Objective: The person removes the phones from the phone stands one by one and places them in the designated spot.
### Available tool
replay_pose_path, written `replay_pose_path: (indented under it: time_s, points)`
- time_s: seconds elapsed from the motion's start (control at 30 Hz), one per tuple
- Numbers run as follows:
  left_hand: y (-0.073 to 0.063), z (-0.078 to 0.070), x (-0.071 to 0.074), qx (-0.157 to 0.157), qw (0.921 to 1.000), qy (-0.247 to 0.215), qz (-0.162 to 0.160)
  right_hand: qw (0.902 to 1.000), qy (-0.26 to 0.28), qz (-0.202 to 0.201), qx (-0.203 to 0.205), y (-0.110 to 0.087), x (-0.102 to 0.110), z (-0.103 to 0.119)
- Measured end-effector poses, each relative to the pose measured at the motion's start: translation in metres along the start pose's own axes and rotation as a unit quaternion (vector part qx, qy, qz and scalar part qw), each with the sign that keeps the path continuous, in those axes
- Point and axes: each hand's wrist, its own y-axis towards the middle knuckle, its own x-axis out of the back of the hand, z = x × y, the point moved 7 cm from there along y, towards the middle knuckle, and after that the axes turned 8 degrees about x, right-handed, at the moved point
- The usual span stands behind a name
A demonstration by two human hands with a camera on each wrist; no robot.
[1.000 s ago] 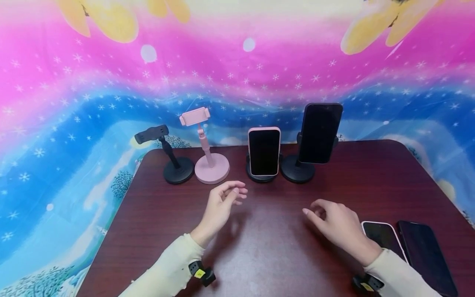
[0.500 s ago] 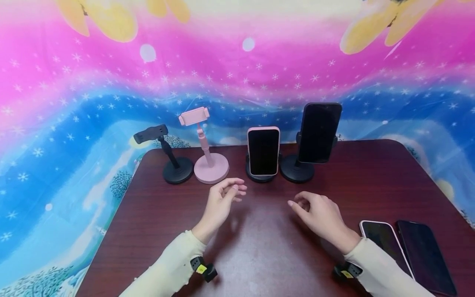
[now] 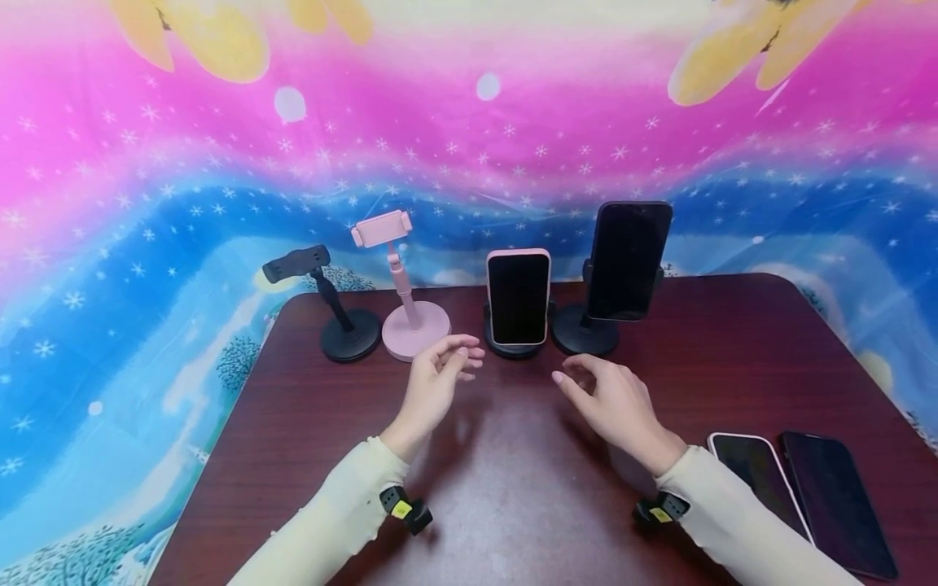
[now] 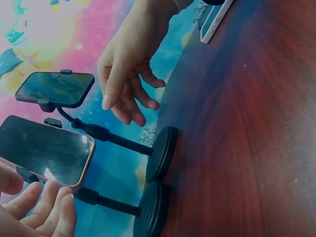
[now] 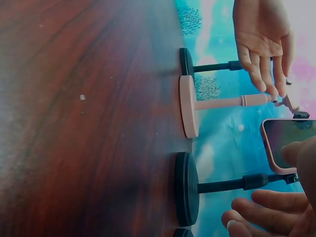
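In the head view a phone in a pink case [image 3: 518, 298] stands upright in a phone stand with a black base [image 3: 515, 352]. My left hand [image 3: 432, 382] hovers in front and to its left, fingers relaxed and holding nothing. On the other side my right hand [image 3: 611, 399] is raised over the table, loosely bent and holding nothing. The left wrist view has left fingertips [image 4: 49, 210] overlapping the phone's lower edge. A larger black phone [image 3: 630, 260] sits in the black stand [image 3: 585, 330] on the right.
A pink phone stand [image 3: 416, 330] and a black phone stand [image 3: 350, 335] with bare clamps stand at the back left. A white-edged phone [image 3: 758, 472] and a dark phone [image 3: 839, 500] lie at the right of the brown table [image 3: 513, 529]. A printed cloth [image 3: 440, 122] hangs behind.
My right hand has moved left and forward, toward the phone in the pink case. My left hand has shifted slightly forward. The phones and stands keep their places.
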Motion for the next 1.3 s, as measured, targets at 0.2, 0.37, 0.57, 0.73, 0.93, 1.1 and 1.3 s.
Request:
replay_pose_path:
  time_s: [0.2,0.37,0.57,0.73,0.93,1.1,1.3]
  points:
    - [0.007,-0.004,0.001,0.0,0.9999,0.011,-0.002,0.9997,0.017,-0.015,0.012,0.01,0.001,0.006]
    - [0.014,-0.007,0.001,-0.007,0.9999,0.015,-0.005,0.9988,0.038,-0.02,0.02,0.018,0.001,0.01]
    - [0.021,-0.007,0.0,0.003,0.9999,0.007,-0.008,0.997,0.07,-0.029,0.017,0.027,0.002,0.015]
    - [0.026,-0.009,-0.004,0.006,1.0,0.004,0.002,0.9948,0.095,-0.036,0.012,0.035,0.002,0.018]
    - [0.032,-0.011,-0.007,0.013,0.9998,0.004,0.012,0.9892,0.141,-0.038,0.007,0.043,-0.001,0.019]
    - [0.034,-0.015,-0.012,0.009,0.9997,0.002,0.022,0.9821,0.184,-0.037,0.005,0.05,-0.003,0.02]
    - [0.037,-0.017,-0.016,-0.003,0.9993,0.008,0.035,0.9743,0.221,-0.042,0.005,0.056,-0.003,0.024]
